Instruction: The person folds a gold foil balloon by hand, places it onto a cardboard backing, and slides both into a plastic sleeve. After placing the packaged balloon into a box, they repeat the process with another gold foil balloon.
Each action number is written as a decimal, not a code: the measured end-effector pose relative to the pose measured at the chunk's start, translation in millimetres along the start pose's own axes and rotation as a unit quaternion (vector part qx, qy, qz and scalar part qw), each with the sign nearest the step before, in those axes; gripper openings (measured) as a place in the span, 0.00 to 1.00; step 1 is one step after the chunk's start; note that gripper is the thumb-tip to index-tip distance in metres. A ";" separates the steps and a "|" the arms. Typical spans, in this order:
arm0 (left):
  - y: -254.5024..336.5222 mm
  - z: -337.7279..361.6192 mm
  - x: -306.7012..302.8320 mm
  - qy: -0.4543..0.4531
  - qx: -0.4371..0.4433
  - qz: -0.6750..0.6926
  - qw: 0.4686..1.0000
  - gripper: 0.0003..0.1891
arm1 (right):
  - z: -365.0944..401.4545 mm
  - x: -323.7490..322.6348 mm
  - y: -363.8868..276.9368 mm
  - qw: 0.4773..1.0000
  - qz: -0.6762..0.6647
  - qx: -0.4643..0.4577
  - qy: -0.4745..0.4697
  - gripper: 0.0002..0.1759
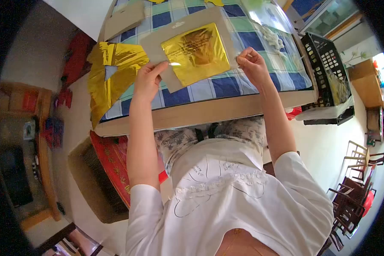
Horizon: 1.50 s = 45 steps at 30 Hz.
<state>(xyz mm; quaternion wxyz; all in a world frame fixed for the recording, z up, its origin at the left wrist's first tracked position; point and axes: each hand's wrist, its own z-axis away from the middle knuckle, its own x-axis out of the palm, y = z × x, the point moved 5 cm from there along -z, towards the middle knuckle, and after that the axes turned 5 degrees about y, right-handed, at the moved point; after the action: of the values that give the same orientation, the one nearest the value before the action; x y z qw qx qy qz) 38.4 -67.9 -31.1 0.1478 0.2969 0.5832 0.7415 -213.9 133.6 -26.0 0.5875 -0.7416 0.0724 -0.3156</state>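
A square of shiny gold foil (196, 53) with faint print on it lies on a grey-brown cardboard sheet (153, 42). The sheet is tilted on the checked bedspread. My left hand (149, 81) is closed at the sheet's left edge, its thumb over the cardboard beside the foil's left side. At the opposite side, my right hand (252, 66) is pinched close to the sheet's right edge. Whatever sits between its fingertips is too small to make out. A larger crumpled piece of gold foil (100, 89) with a cut-out hangs over the bed's left corner.
Another cardboard piece (124, 19) lies at the back left of the checked cloth (226, 87). White crumpled stuff (272, 40) is at the right, under clear plastic. A black crate (326, 64) stands right of the bed. A wooden edge (209, 109) runs before me.
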 end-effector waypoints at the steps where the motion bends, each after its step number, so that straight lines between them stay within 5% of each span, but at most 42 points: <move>1: 14.5 9.1 -0.3 0.004 0.023 -0.016 1.000 0.05 | -0.7 6.6 -5.7 0.997 0.074 0.001 -0.002 0.07; 3: 33.0 20.3 -10.3 0.024 0.072 -0.054 0.996 0.06 | -3.6 19.1 -15.6 0.976 0.219 0.004 -0.008 0.09; 4: 42.6 26.9 -16.7 0.037 0.095 -0.074 0.992 0.06 | -14.7 20.0 -26.0 0.936 0.344 -0.072 -0.013 0.13; 7: 75.1 55.5 -34.7 0.070 0.151 -0.150 0.975 0.06 | -12.7 72.8 -88.2 0.845 0.418 -0.334 -0.016 0.16; 9: 81.5 70.7 -46.8 0.051 0.170 -0.201 0.963 0.08 | -2.1 146.1 -113.9 0.792 0.435 -0.417 -0.100 0.16; 11: 87.1 87.6 -68.4 0.056 0.161 -0.272 0.947 0.09 | 5.6 196.0 -114.7 0.748 0.505 -0.384 -0.193 0.16; 13: 116.2 122.9 -82.2 0.105 0.204 -0.294 0.928 0.08 | 7.6 231.5 -87.4 0.686 0.623 -0.228 -0.299 0.18; 14: 125.8 140.4 -91.7 0.130 0.224 -0.306 0.916 0.08 | 10.4 249.7 -83.8 0.674 0.581 -0.316 -0.330 0.15; 17: 146.0 204.1 -174.6 0.309 0.258 -0.381 0.832 0.08 | 19.1 298.2 -89.9 0.732 0.529 -0.326 -0.279 0.15; 19: 128.4 257.3 -259.7 0.315 0.063 -0.567 0.759 0.09 | 12.4 313.9 -59.7 0.817 0.443 -0.248 -0.273 0.17; 21: 82.7 314.4 -317.7 0.180 -0.112 -0.655 0.725 0.10 | 12.1 332.2 -32.6 0.863 0.366 -0.134 -0.322 0.19; 22: 44.0 346.3 -356.6 0.080 -0.194 -0.668 0.714 0.09 | 35.2 357.4 -36.4 0.842 0.360 -0.243 -0.321 0.21; 23: 2.4 374.5 -384.3 -0.022 -0.272 -0.667 0.693 0.09 | 43.3 374.2 -27.0 0.835 0.360 -0.239 -0.340 0.20; 25: -34.7 411.7 -388.5 -0.014 -0.344 -0.707 0.618 0.08 | 56.4 398.7 -8.3 0.820 0.366 -0.233 -0.373 0.19; 26: -41.3 426.8 -381.0 0.000 -0.372 -0.712 0.595 0.08 | 61.8 410.1 1.4 0.819 0.373 -0.160 -0.404 0.18; 28: -15.8 422.5 -336.6 0.072 -0.391 -0.680 0.616 0.09 | 72.6 427.1 18.9 0.823 0.351 -0.157 -0.418 0.18; 31: -24.7 435.8 -320.6 -0.010 -0.380 -0.741 0.553 0.12 | 86.2 441.0 36.2 0.815 0.338 -0.153 -0.445 0.15; 34: -59.6 455.7 -331.3 -0.034 -0.206 -0.838 0.504 0.14 | 92.6 447.1 42.4 0.807 0.337 -0.129 -0.467 0.13; 37: -71.9 446.9 -331.8 -0.107 -0.184 -0.854 0.475 0.13 | 95.7 447.9 52.1 0.816 0.309 -0.155 -0.464 0.12; 40: -53.3 418.2 -326.2 -0.105 -0.242 -0.811 0.521 0.11 | 100.4 448.9 58.6 0.823 0.297 -0.142 -0.463 0.13; 43: -66.2 399.2 -357.8 -0.055 -0.280 -0.817 0.502 0.06 | 108.9 454.7 68.8 0.837 0.260 -0.141 -0.460 0.12; 45: -77.2 386.0 -374.5 -0.017 -0.205 -0.835 0.511 0.06 | 124.2 462.4 75.0 0.859 0.222 -0.159 -0.434 0.10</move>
<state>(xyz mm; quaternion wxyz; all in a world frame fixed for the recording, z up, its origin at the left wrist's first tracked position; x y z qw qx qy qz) 557.1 41.5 -149.7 0.7652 -0.3530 0.3913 0.3699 240.0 -7.5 68.7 0.4881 -0.8509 0.0225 0.1928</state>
